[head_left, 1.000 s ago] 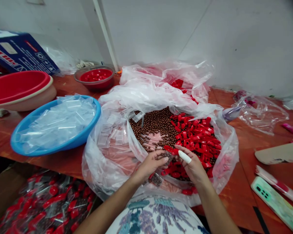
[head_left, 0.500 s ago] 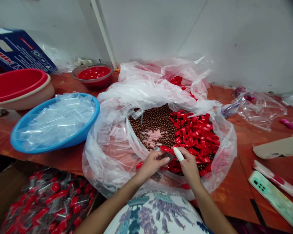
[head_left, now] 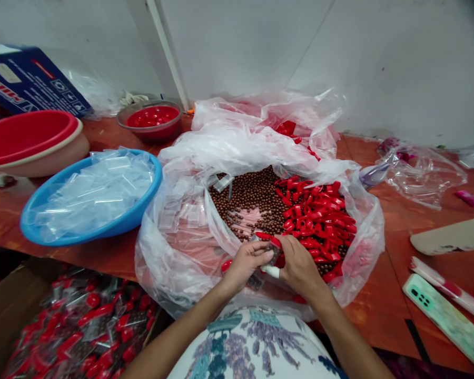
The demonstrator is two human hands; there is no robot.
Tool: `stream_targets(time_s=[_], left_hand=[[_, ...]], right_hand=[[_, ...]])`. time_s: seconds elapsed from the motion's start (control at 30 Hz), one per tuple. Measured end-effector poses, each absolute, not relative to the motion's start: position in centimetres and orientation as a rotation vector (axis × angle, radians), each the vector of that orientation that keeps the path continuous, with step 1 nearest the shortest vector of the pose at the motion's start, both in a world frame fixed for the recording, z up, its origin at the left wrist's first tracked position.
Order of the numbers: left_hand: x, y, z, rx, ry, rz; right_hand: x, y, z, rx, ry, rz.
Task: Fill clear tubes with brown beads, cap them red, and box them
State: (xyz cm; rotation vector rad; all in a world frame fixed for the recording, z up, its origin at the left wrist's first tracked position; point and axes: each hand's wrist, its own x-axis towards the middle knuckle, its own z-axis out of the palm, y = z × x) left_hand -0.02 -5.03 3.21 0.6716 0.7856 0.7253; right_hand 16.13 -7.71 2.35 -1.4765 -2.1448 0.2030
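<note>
My left hand (head_left: 245,264) pinches a small clear plastic container (head_left: 275,255) with brown beads inside. My right hand (head_left: 300,266), a white cover on its thumb, closes on the red cap (head_left: 275,242) at the container's top. Another red piece (head_left: 263,235) shows just above the left fingertips. Both hands are over the near edge of an open plastic bag (head_left: 174,287). Inside it lie loose brown beads (head_left: 256,192) and, to the right, a heap of red caps (head_left: 312,216). Clear empty containers (head_left: 189,208) rest on the bag's left side.
A blue basin (head_left: 158,181) of clear containers stands left. Below it, a cardboard box (head_left: 8,300) holds many red-capped containers (head_left: 90,326). Behind are a bowl (head_left: 122,117) of red pieces and a red basin (head_left: 27,137). A phone (head_left: 444,318) lies right.
My right hand has turned over the container; its covered thumb has moved from the top down to the container's lower side, and its fingers now cover the red cap. The left hand stays nearly in place.
</note>
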Motion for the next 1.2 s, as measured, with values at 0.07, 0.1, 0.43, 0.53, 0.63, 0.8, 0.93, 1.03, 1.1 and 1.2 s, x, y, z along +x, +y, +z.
stream_targets(time_s=[0.07,0.1,0.43,0.53,0.63,0.8,0.93,1.03,1.1,1.2], left_hand=[[-0.1,-5.2,3.5,0.668,0.769,0.713],[-0.1,-5.3,3.7,0.658,0.770,0.707],[0.8,-5.0,4.3,0.323,0.650,0.629],[1.2,-5.1,4.2,0.315,0.700,0.596],[1.4,-5.5,3.8,0.328,0.853,0.571],[1.6,-5.8,3.6,0.396,0.867,0.663],[1.7,-5.8,4.2,0.403,0.849,0.705],[1.9,-5.9,4.4,0.412,0.917,0.689],[2.0,-5.9,4.3,0.438,0.937,0.708],[1.7,-6.0,4.1,0.491,0.900,0.751]], right_hand=[[16.0,-7.6,2.4,-1.473,-2.117,0.232],[15.9,-7.6,2.4,-1.471,-2.096,0.243],[14.5,-8.9,2.7,-1.488,-2.051,0.356],[14.3,-9.1,3.0,-1.409,-2.085,0.415],[14.1,-9.3,3.0,-1.380,-2.054,0.451],[13.8,-9.5,2.7,-1.382,-1.988,0.428],[14.0,-9.4,2.6,-1.388,-2.022,0.369],[14.3,-9.3,2.7,-1.359,-2.078,0.280],[14.4,-9.2,2.7,-1.339,-2.114,0.213],[14.2,-9.2,2.5,-1.319,-2.139,0.154]])
